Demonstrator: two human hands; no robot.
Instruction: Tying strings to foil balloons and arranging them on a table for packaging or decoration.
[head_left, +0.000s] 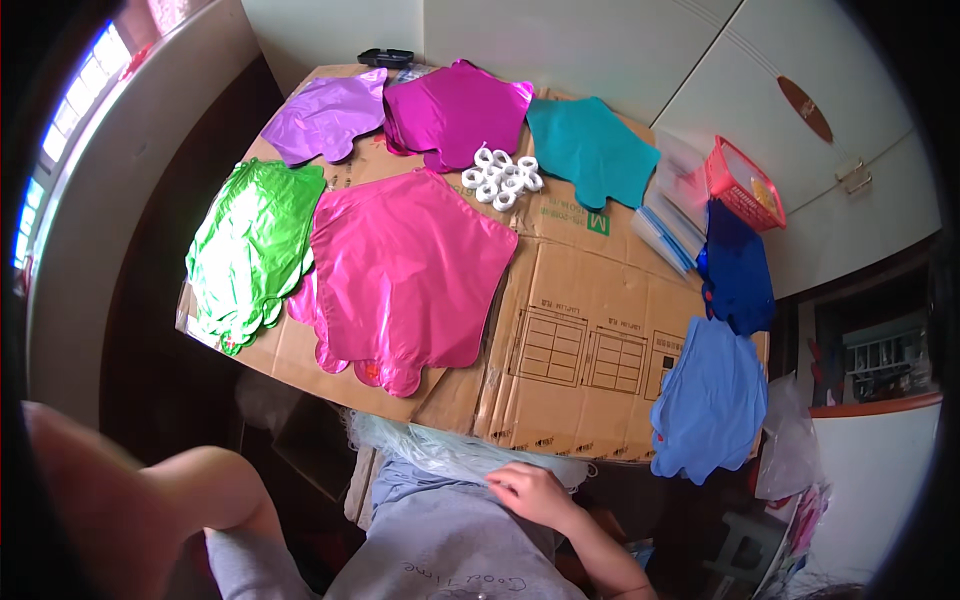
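My left hand (pixel 75 460) is raised at the lower left, close to the camera and smeared by motion, so its fingers cannot be made out. Near the front edge of the cardboard (pixel 560 270), my right hand (pixel 530 492) rests at my waist with fingers loosely extended, holding nothing. Flat star-shaped foil balloons lie in piles on the cardboard: pink (pixel 405 270), green (pixel 255 240), lilac (pixel 328 118), magenta (pixel 455 110), teal (pixel 592 150), dark blue (pixel 738 270) and light blue (pixel 712 400). Small white ribbon rolls (pixel 500 178) sit clustered between the pink and teal piles.
A red plastic basket (pixel 745 185) stands at the right back, beside clear packs (pixel 665 235) with blue strips. A black case (pixel 386 57) lies at the back edge. White cabinets (pixel 600 50) border the far side. Clear plastic (pixel 440 445) hangs below the front edge.
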